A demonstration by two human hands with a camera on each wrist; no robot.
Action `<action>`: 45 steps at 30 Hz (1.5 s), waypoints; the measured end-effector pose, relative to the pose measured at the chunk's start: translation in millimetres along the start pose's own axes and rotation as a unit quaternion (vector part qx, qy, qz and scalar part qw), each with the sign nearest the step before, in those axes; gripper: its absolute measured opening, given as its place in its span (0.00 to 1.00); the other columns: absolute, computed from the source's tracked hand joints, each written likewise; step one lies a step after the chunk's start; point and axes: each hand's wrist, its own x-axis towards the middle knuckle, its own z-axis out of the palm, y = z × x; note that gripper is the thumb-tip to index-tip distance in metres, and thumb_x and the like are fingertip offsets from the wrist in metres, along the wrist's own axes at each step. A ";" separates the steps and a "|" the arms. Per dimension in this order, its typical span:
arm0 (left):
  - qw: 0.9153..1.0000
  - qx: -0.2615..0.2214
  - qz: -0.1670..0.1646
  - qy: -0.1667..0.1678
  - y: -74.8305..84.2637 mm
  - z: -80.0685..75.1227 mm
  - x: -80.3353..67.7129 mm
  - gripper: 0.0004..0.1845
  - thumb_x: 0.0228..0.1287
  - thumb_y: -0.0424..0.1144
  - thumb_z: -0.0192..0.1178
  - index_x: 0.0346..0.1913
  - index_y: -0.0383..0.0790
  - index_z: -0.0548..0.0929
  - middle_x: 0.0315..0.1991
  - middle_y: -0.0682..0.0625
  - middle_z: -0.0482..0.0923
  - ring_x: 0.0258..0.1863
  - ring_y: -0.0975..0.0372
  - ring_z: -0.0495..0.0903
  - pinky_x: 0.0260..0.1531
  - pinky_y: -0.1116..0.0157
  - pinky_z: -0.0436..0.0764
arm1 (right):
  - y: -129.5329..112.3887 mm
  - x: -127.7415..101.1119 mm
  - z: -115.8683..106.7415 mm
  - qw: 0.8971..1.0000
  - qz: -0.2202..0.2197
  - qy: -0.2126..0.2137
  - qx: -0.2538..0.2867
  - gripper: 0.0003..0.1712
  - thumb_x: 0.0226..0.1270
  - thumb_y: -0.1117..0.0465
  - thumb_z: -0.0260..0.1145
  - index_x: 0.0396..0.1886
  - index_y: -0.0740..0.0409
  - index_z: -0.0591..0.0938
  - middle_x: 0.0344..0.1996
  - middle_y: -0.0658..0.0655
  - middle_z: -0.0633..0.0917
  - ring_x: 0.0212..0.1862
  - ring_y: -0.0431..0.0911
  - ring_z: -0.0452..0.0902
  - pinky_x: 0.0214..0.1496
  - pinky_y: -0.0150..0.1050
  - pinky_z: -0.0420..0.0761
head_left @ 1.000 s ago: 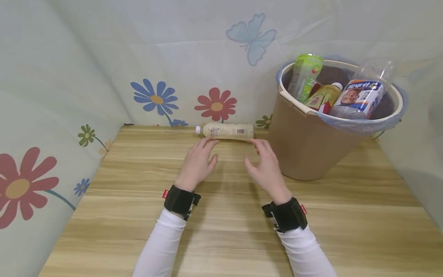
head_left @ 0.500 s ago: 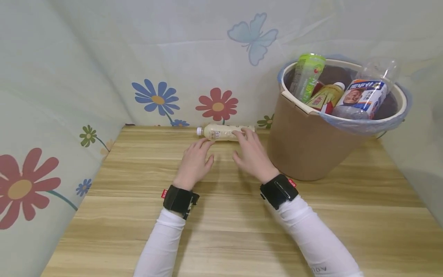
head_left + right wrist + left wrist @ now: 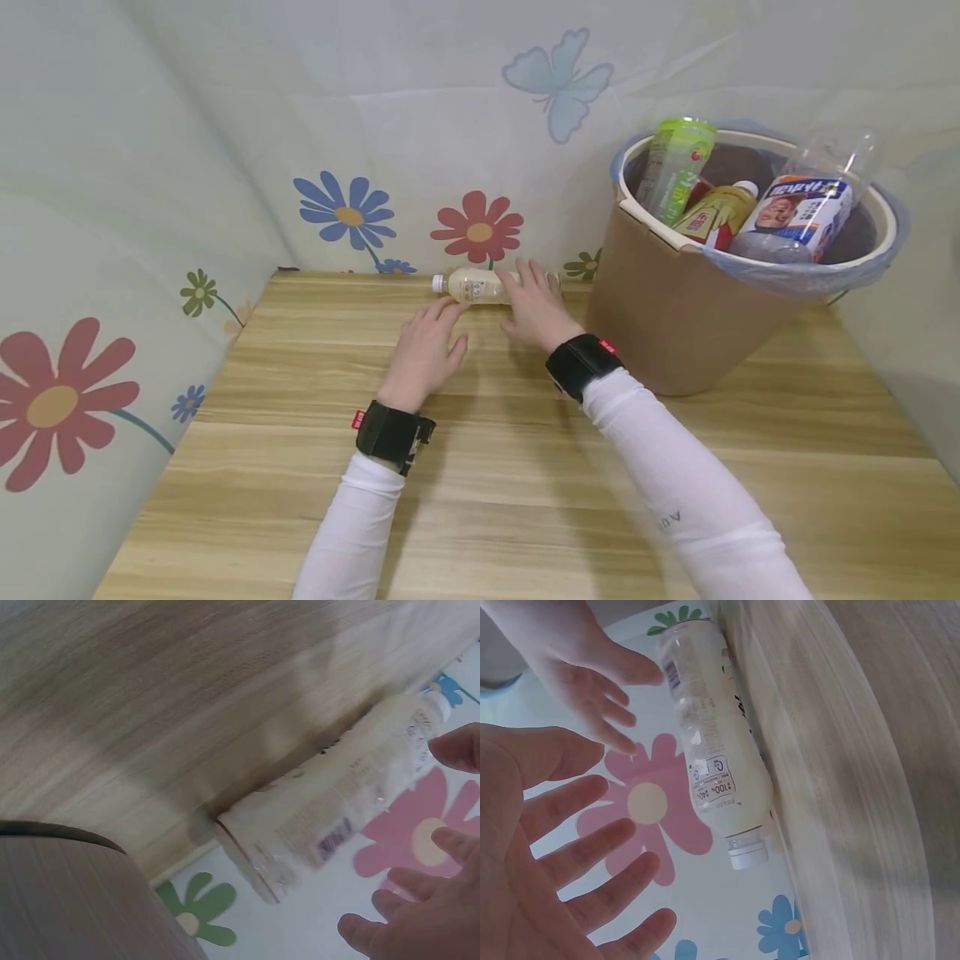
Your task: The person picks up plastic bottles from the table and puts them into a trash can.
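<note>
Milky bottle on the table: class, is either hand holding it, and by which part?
Neither grips it. The right hand reaches over the milky bottle, fingers spread; the left hand lies open on the table.

Brown bin (image 3: pixel 675 333) with blue liner on wooden table (image 3: pixel 487 500), holding a green bottle (image 3: pixel 671 167), a yellow bottle (image 3: pixel 712 218) and a clear bottle (image 3: pixel 806 208). Flower-and-butterfly cloth (image 3: pixel 225 167) behind.

Cream bottle (image 3: pixel 474 286) flat by wall

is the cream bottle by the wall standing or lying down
Lying down: the cream bottle rests on its side along the table's back edge, white cap pointing left, right hand over it.
</note>
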 end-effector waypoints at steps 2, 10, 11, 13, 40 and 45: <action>1.000 -0.003 0.000 0.005 1.0 0.4 -0.5 0.26 0.71 0.41 0.59 0.71 0.43 0.72 0.72 0.42 0.70 0.69 0.44 0.72 0.65 0.41 0.75 | 3.5 2.5 1.5 1.000 0.009 -0.017 0.004 0.49 0.64 0.55 0.69 0.80 0.57 0.56 0.78 0.70 0.56 0.81 0.67 0.45 0.80 0.69 0.49; 1.000 -0.006 0.002 0.006 5.8 0.7 -0.9 0.26 0.71 0.42 0.59 0.70 0.43 0.73 0.72 0.42 0.70 0.69 0.44 0.72 0.66 0.42 0.75 | 16.6 0.7 4.5 0.998 0.033 -0.045 0.026 0.50 0.64 0.56 0.69 0.81 0.57 0.54 0.74 0.70 0.63 0.80 0.67 0.48 0.81 0.68 0.44; 1.000 -0.004 0.004 0.006 6.4 0.7 -0.7 0.26 0.71 0.42 0.59 0.70 0.42 0.73 0.72 0.41 0.70 0.69 0.44 0.72 0.66 0.42 0.75 | 17.9 0.9 4.4 0.998 0.033 -0.040 0.031 0.50 0.64 0.57 0.70 0.80 0.58 0.54 0.73 0.70 0.63 0.79 0.67 0.48 0.81 0.68 0.44; 1.000 -0.002 0.007 0.006 7.2 0.5 -0.6 0.26 0.71 0.42 0.59 0.70 0.42 0.73 0.72 0.41 0.70 0.68 0.44 0.72 0.65 0.42 0.75 | 20.5 1.5 4.1 0.998 0.036 -0.032 0.033 0.50 0.63 0.57 0.70 0.80 0.58 0.55 0.74 0.70 0.61 0.80 0.66 0.48 0.82 0.67 0.44; 1.000 -0.002 0.006 0.005 6.2 -4.6 -0.8 0.24 0.71 0.42 0.59 0.69 0.42 0.75 0.71 0.42 0.71 0.68 0.43 0.73 0.65 0.42 0.75 | 16.5 -24.0 24.6 0.996 0.042 -0.032 0.071 0.50 0.62 0.56 0.70 0.81 0.50 0.56 0.70 0.70 0.69 0.66 0.64 0.72 0.67 0.63 0.75; 1.000 -0.003 0.007 0.007 3.7 -3.6 -1.0 0.25 0.71 0.41 0.60 0.69 0.42 0.75 0.70 0.41 0.72 0.67 0.43 0.73 0.64 0.42 0.76 | 10.8 -38.1 31.6 0.995 0.038 -0.016 0.086 0.51 0.61 0.55 0.70 0.81 0.51 0.56 0.67 0.71 0.72 0.62 0.63 0.74 0.62 0.61 0.78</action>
